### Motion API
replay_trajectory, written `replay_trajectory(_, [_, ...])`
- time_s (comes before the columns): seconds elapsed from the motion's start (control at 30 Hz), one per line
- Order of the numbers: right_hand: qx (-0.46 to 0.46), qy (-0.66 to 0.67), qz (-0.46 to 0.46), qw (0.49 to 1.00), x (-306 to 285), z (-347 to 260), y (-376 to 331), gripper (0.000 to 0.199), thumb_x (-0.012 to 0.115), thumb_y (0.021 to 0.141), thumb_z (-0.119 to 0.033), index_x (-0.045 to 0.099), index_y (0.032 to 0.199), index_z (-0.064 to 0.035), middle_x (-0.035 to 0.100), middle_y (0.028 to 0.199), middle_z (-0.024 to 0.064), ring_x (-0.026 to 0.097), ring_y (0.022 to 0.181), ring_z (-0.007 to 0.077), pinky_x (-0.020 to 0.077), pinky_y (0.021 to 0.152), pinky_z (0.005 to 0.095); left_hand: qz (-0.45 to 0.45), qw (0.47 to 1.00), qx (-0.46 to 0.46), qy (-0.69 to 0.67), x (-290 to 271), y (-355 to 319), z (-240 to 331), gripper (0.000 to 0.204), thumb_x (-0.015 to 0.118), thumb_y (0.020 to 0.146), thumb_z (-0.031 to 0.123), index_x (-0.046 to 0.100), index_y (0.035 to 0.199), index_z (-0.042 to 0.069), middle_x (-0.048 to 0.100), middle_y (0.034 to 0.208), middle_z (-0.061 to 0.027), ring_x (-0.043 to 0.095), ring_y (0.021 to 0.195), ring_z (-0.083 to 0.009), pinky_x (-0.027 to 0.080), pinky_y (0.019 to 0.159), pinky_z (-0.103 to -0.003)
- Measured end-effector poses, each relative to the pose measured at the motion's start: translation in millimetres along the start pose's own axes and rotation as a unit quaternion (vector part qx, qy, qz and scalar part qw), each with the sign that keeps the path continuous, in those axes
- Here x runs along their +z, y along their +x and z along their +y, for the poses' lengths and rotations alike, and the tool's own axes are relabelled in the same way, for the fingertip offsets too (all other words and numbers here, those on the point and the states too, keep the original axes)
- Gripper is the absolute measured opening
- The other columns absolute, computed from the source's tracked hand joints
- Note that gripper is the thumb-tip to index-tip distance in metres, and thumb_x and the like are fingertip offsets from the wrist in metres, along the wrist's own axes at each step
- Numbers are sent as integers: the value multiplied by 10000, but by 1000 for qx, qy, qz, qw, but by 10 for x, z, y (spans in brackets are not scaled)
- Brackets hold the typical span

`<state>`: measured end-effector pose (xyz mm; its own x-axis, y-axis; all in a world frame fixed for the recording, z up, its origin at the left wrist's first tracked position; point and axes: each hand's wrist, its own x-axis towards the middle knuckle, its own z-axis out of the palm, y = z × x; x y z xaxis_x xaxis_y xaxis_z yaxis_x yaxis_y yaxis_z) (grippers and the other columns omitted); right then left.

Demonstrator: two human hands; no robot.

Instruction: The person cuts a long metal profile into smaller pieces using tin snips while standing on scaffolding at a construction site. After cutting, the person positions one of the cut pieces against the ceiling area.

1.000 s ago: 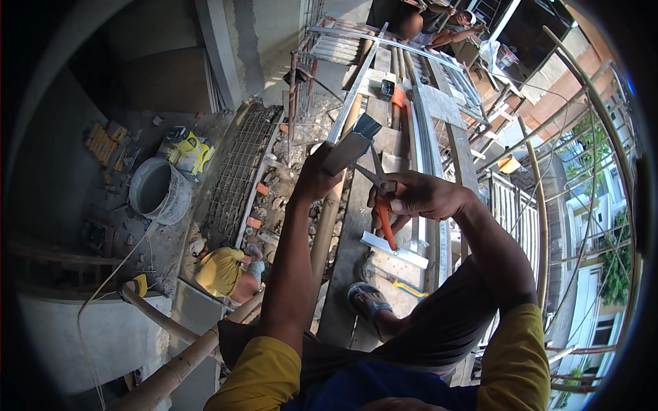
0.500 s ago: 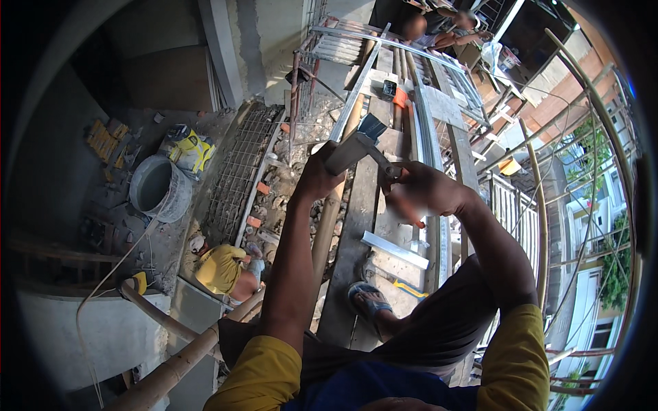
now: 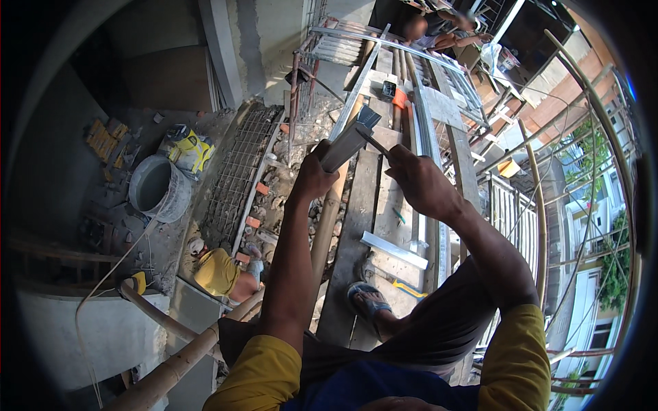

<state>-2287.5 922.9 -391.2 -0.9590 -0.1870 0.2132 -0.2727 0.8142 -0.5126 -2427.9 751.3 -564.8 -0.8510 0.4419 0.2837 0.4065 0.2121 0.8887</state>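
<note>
My left hand (image 3: 317, 175) grips a short grey metal channel (image 3: 345, 148), held tilted above the planks. Its far end shows a darker flap (image 3: 368, 118). My right hand (image 3: 425, 179) is closed around a tool whose slim dark shaft (image 3: 375, 144) reaches the channel's right edge. The fingers hide its handle, so its kind cannot be told. Under my hands, another bright metal channel (image 3: 394, 251) lies on the wooden planks (image 3: 363, 198). Beside my sandalled foot (image 3: 370, 301) rests a saw with a yellow and blue handle (image 3: 409, 288).
Bamboo poles (image 3: 175, 359) and long metal channels (image 3: 426, 130) run along the scaffold. An orange object (image 3: 399, 99) lies farther ahead. Lower left are a bucket (image 3: 161, 190), wire mesh (image 3: 240, 161), rubble and a person in yellow (image 3: 221, 272). Other people (image 3: 439, 31) sit at the far end.
My right hand has risen and turned, and the tool's shaft now points up to the channel. The reddish part seen below that hand is out of sight. My left hand has barely moved.
</note>
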Motion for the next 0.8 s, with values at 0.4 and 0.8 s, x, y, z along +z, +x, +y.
replay_trajectory(0.4, [33, 127, -116, 984, -103, 165, -31, 254, 604, 943, -211, 595, 1012, 34, 614, 796, 138, 576, 737, 212, 471, 713, 349, -32, 999, 20, -32, -53, -33, 4, 442, 680, 649, 69, 525, 1063, 45, 644, 957, -149, 639, 891, -308, 486, 778, -398])
replay_trajectory(0.8, [-16, 3, -83, 996, -84, 339, -30, 145, 598, 906, -96, 570, 980, 25, 614, 815, 133, 642, 771, 266, 500, 690, 370, 35, 999, 17, 12, -68, -23, 60, 355, 650, 686, 93, 593, 1035, 59, 652, 981, -183, 625, 951, -376, 493, 804, -408])
